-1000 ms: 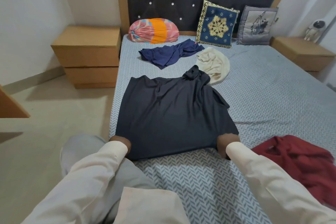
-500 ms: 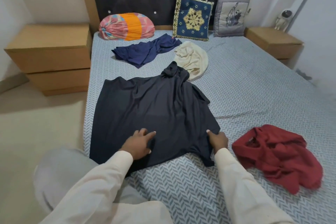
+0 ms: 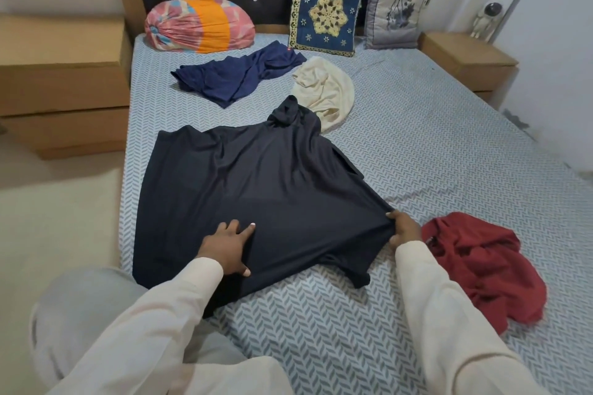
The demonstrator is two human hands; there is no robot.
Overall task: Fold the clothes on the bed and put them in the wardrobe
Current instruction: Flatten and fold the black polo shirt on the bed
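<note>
Four loose garments lie on the bed (image 3: 417, 151), whose sheet has a grey herringbone print. At the far left a wooden nightstand (image 3: 61, 80) stands beside the mattress. Next, against the headboard, rests a pink and orange bolster (image 3: 199, 26), with a crumpled navy garment (image 3: 237, 74) just in front of it. The left hand (image 3: 227, 247), in a cream sleeve, lies flat on the near part of the dark shirt (image 3: 256, 183); its fingers (image 3: 247, 229) are straight and spread, pressing the cloth without gripping. The dark shirt is spread across the near left half of the bed, and its bunched far end touches a cream garment (image 3: 324, 93). Behind that, a blue embroidered cushion (image 3: 325, 13) and a grey cushion (image 3: 396, 11) lean on the headboard. The right hand (image 3: 404, 231) pinches the shirt's right edge, drawing the cloth into a taut point. Just beside that hand lies a crumpled red garment (image 3: 481, 263). At the far right a second nightstand (image 3: 465, 58) carries a small white figurine (image 3: 486, 19).
</note>
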